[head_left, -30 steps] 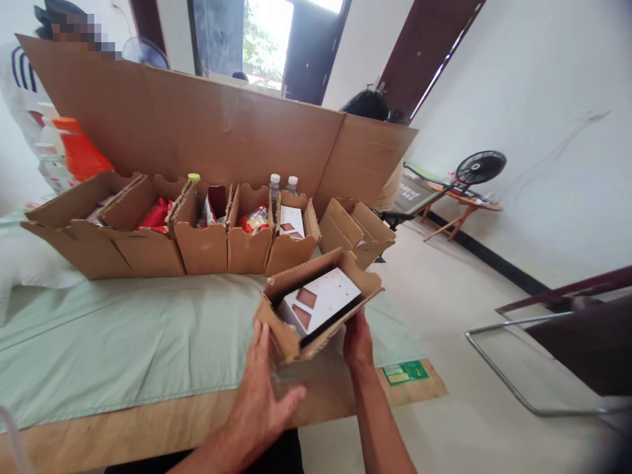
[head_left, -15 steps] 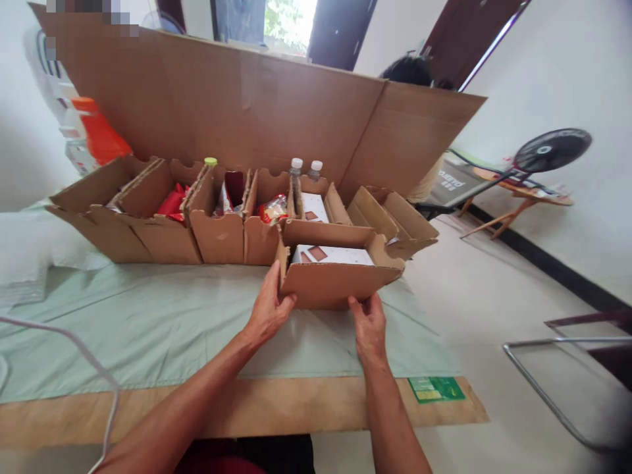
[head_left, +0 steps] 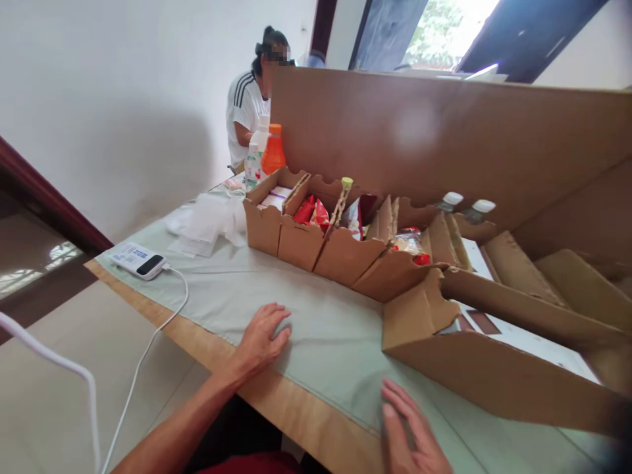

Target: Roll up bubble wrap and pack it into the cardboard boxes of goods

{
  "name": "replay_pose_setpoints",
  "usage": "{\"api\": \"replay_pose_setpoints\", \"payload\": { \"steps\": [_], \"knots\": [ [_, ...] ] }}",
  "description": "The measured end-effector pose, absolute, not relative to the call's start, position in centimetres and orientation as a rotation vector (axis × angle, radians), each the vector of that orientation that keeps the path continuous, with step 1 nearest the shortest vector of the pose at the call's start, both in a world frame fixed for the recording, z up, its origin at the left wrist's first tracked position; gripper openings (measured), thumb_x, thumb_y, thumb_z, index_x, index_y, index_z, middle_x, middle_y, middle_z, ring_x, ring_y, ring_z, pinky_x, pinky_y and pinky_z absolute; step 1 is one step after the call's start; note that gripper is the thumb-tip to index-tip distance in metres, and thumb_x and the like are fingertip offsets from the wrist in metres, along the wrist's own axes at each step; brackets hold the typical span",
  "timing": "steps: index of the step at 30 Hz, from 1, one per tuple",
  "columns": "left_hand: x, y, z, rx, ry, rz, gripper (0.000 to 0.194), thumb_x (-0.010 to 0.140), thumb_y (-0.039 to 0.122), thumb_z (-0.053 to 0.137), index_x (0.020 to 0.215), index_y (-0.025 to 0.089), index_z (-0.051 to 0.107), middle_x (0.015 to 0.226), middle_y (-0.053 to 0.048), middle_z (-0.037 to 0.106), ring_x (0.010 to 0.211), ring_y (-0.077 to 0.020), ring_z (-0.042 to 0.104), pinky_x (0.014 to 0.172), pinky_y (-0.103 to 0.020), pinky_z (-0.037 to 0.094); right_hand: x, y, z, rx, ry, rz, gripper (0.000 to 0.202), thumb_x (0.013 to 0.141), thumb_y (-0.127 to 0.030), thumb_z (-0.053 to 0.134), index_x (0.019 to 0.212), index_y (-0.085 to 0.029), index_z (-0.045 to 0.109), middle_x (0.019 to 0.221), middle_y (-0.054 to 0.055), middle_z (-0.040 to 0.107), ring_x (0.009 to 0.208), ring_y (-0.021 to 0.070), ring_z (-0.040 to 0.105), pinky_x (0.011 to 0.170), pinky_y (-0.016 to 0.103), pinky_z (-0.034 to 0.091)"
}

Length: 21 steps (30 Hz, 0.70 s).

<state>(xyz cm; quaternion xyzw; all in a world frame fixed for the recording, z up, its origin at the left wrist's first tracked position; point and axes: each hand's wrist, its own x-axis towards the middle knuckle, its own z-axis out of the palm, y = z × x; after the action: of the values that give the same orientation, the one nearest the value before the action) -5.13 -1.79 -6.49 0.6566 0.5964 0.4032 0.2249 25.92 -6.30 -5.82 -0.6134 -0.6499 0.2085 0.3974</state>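
On green cloth [head_left: 316, 316], left hand [head_left: 259, 339] flat, right hand [head_left: 412, 434] beside cardboard box [head_left: 494, 378]

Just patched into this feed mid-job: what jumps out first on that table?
A row of open cardboard boxes runs across the green cloth, stuffed with red snack packets and capped bottles, backed by a tall cardboard sheet. Nearest, at right, a box holding a white carton sits apart from both hands: the left hand lies flat on the cloth, the right hand hovers open by the table edge.
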Motion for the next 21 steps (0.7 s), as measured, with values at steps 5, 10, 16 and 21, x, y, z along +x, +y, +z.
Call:
{"api": "replay_pose_setpoints", "payload": {
  "steps": [5, 10, 16, 21],
  "knots": [
    [-7.8, -3.3, -7.5, 1.813, 1.627, 1.275, 0.034, 0.089, 0.016, 0.054, 0.119, 0.019, 0.07, 0.122, -0.014, 0.073, 0.125, -0.0305, 0.061, 0.108, -0.055, 0.049, 11.8, 0.8, -1.4, -1.056, -2.223, 0.518, 0.03, 0.098, -0.026, 0.052, 0.118, -0.024, 0.074, 0.13, 0.009, 0.072, 0.12, 0.0253, 0.066, 0.103, 0.044, 0.055],
    [-7.3, -3.4, -7.9, 1.855, 1.544, 1.353, 0.04, 0.078, 0.006, 0.055, 0.112, 0.018, 0.071, 0.116, -0.012, 0.074, 0.117, -0.0299, 0.063, 0.102, -0.051, 0.053, -2.0, 7.8, 2.8, -0.815, -2.656, 0.225, 0.032, 0.093, -0.015, 0.056, 0.121, -0.018, 0.071, 0.151, 0.014, 0.056, 0.14, 0.0309, 0.048, 0.107, 0.049, 0.047],
    [-7.2, -3.3, -8.5, 1.839, 1.557, 1.367, 0.034, 0.081, 0.006, 0.057, 0.111, 0.014, 0.071, 0.11, -0.013, 0.074, 0.122, -0.0329, 0.059, 0.102, -0.053, 0.053, -14.1, 13.8, 4.2, -0.661, -2.897, -0.111, 0.029, 0.097, -0.02, 0.054, 0.123, -0.018, 0.066, 0.146, 0.014, 0.058, 0.133, 0.0304, 0.048, 0.1, 0.044, 0.044],
    [-6.9, -3.0, -8.9, 1.82, 1.546, 1.404, 0.037, 0.075, 0.001, 0.06, 0.108, 0.014, 0.071, 0.108, -0.012, 0.074, 0.116, -0.0319, 0.06, 0.1, -0.051, 0.055, -20.0, 16.2, 1.8, -0.664, -2.843, -0.065, 0.029, 0.09, -0.02, 0.061, 0.118, -0.013, 0.067, 0.138, 0.019, 0.06, 0.124, 0.0324, 0.051, 0.101, 0.046, 0.038]
  ]
}}
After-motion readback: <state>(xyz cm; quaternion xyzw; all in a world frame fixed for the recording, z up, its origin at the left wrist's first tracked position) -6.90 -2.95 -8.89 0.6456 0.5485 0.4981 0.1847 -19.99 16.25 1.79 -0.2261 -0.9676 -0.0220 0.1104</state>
